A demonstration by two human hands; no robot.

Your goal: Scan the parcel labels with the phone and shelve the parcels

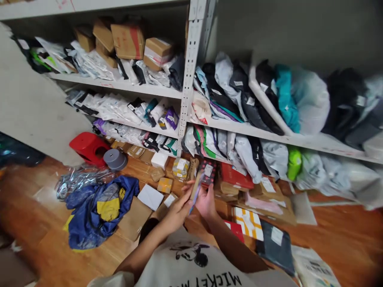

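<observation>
In front of my chest, a thin flat brown packet (196, 186) with a bluish-purple edge stands on its side between my two hands. My left hand (180, 208) grips it from the left, thumb along the near edge. From the right, my right hand (206, 200) closes against its other face, fingers partly hidden behind it. Whether the purple edge belongs to the packet or to a second flat thing, I cannot tell. Just beyond the hands lies a dark box with pink dots (208, 170). A small yellow-taped box (180, 167) sits to its left.
White metal shelves (137, 88) ahead are filled with bagged parcels and cartons. On the wooden floor are a red stool (89, 146), a grey round stool (115, 159) and a blue-and-yellow sack (86, 215). Flat parcels lie at right, including a dark grey mailer (275, 244).
</observation>
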